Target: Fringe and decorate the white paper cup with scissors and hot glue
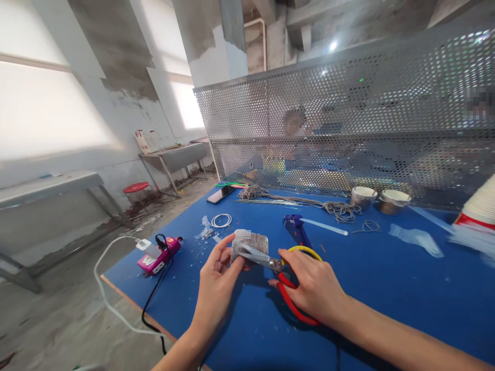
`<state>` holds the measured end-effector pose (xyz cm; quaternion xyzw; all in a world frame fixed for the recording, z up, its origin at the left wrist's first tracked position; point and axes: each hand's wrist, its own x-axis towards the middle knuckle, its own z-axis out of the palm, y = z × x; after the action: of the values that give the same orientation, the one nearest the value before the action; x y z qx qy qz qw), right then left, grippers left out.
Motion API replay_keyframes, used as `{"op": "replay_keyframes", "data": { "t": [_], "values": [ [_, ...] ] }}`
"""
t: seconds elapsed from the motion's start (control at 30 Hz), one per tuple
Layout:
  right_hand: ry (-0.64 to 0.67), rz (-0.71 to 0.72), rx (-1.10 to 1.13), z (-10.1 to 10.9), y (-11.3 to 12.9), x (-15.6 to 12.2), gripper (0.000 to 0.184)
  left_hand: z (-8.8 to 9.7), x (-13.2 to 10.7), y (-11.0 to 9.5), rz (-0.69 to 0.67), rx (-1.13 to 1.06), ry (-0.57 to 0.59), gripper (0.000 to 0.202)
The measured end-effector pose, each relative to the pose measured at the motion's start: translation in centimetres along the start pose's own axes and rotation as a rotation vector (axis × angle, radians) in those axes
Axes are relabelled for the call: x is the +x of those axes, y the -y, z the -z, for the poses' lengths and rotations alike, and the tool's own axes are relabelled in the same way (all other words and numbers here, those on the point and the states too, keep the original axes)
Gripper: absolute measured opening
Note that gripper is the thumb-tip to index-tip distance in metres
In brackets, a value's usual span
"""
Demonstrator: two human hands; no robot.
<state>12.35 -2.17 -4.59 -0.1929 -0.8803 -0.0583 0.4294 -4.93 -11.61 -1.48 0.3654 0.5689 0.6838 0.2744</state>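
Note:
My left hand is closed around a small cup wrapped in grey cord, tilted on its side above the table. White ridged material shows at the cup's end near my fingertips. My right hand grips a pair of scissors with red and yellow handles. The scissor blades are parted and lie against the cup's cord-covered side; whether anything is between them I cannot tell. Just beyond my right hand lies a blue hot glue gun with a clear glue stick sticking out of it.
The blue table holds a purple power strip with a white charger, a white ring, a phone, bundled grey cord and two cord-wrapped cups. Stacked paper cups stand right. A perforated metal screen rises behind; people are beyond.

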Motion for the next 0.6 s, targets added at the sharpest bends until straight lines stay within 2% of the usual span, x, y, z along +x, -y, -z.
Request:
{"op": "replay_keyframes", "data": {
  "t": [0.17,0.37,0.53,0.6],
  "values": [
    [0.03,0.01,-0.021,0.15,-0.26,-0.31,0.042,-0.04,-0.07,-0.12,0.016,-0.003,0.001,0.053],
    [0.008,0.023,-0.046,0.11,-0.36,0.15,0.04,-0.45,-0.32,-0.4,0.037,-0.005,0.003,0.052],
    [0.002,0.034,-0.055,0.13,-0.39,0.04,0.043,-0.26,-0.27,-0.19,0.006,-0.013,0.008,0.058],
    [-0.006,0.041,-0.064,0.18,-0.44,-0.06,0.044,-0.11,-0.17,0.04,-0.006,-0.011,0.006,0.053]
  ]
}}
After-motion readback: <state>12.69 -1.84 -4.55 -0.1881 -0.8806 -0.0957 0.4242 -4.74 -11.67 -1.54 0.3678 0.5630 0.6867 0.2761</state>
